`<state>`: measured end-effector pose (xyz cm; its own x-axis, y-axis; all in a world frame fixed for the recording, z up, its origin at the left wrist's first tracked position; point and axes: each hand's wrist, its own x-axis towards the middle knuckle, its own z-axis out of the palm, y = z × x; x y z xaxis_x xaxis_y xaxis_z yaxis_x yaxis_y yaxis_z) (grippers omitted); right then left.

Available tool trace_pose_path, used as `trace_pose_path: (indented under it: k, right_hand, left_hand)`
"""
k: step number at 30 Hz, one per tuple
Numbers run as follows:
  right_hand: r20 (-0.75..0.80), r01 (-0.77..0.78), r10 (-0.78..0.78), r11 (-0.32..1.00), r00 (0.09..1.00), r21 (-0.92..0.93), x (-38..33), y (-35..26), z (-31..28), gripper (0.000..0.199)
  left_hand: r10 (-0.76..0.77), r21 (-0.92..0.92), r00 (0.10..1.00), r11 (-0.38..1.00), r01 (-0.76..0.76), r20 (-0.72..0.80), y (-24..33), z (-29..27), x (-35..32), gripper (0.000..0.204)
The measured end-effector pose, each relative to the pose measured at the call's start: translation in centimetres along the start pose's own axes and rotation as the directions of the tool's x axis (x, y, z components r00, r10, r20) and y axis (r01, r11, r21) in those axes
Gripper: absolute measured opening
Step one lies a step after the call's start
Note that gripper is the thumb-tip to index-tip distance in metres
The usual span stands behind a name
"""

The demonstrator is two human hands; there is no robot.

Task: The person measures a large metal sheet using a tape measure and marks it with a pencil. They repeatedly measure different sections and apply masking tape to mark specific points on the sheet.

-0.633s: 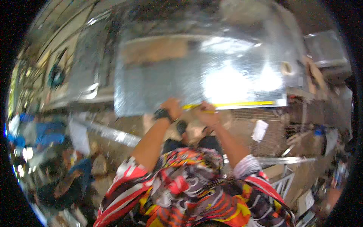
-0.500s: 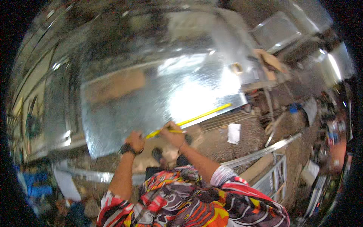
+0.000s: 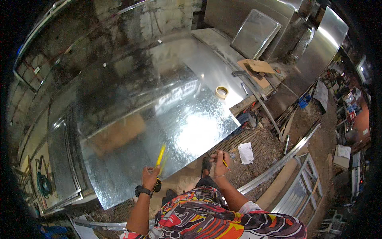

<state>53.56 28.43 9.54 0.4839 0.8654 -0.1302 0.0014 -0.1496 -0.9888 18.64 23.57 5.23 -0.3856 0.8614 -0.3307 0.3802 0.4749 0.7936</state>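
Note:
A large shiny sheet of metal (image 3: 119, 169) lies in front of me, its near edge running up toward the right. By that edge, my left hand (image 3: 149, 178) is closed on a tape measure (image 3: 158, 185) with a dark case. A short length of its yellow blade (image 3: 161, 154) sticks out over the sheet. My right hand (image 3: 220, 164), off the sheet's edge to the right, is closed with a yellow-and-dark pencil (image 3: 225, 163) in its fingers. The wrist below my left hand carries a black watch (image 3: 143, 191).
A roll of tape (image 3: 217, 95) rests on the metal toward the right. Cardboard pieces (image 3: 260, 66) and a metal panel (image 3: 254, 34) lie farther back. White paper (image 3: 246, 153) is on the ground, near a long metal bar (image 3: 278, 161) and a metal frame (image 3: 298, 189).
The tape blade, earlier stretched along the sheet's near edge, is now mostly drawn in. My right hand has moved right, away from the blade, and my left hand is slightly lower.

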Motion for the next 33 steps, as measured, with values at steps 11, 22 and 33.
trace_pose_path:
  k: [11,22,33]
  right_hand:
    - [0.092,0.501,-0.551,0.661,0.829,-0.558,32.8,1.3,-6.6,0.029]
    - [0.074,0.146,-0.163,0.492,0.984,-0.858,59.2,-3.8,-4.6,0.044]
    - [0.396,0.302,-0.253,0.951,0.883,-0.066,47.8,-6.3,-2.3,0.03]
  left_hand:
    - [0.04,0.279,0.998,0.96,-0.026,-0.046,14.9,18.3,12.9,0.075]
    - [0.388,0.626,0.921,0.714,-0.313,0.018,24.6,24.4,15.7,0.059]
    - [0.129,-0.158,0.99,0.978,-0.135,-0.049,33.7,21.3,8.2,0.049]
